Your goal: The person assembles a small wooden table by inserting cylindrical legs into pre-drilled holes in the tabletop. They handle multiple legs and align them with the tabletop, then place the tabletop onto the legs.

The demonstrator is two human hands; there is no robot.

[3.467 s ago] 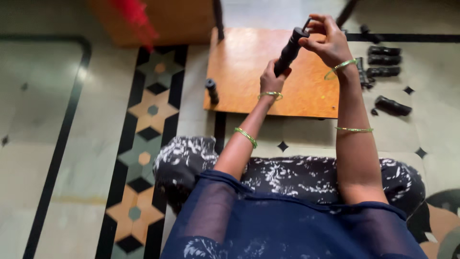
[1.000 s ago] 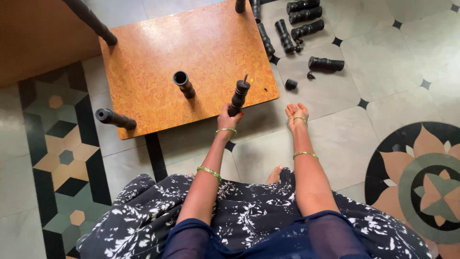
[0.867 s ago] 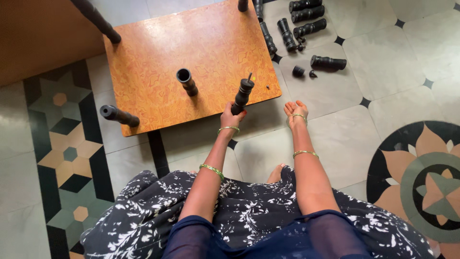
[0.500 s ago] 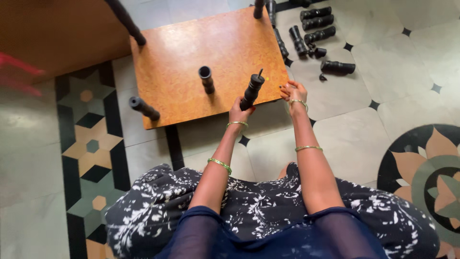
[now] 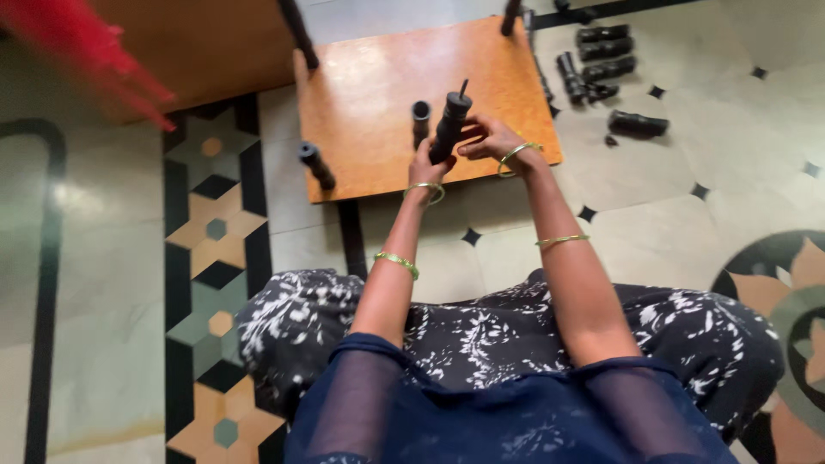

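Matt black cylinder [image 5: 450, 126], smooth orange wooden board [image 5: 378, 103], polished stone floor [image 5: 670, 215].

Red blur [image 5: 94, 51] top-left, can't identify. My left hand [image 5: 427, 165] hides the black cylinder's [image 5: 450, 127] base. Black parts [image 5: 601, 60] top-right are partly cropped, too small to tell.

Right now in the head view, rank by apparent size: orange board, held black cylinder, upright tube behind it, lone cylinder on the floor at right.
1. Orange board
2. Held cylinder, in both hands
3. Floor cylinder and upright tube: look alike, and the tube is partly hidden, so unranked.
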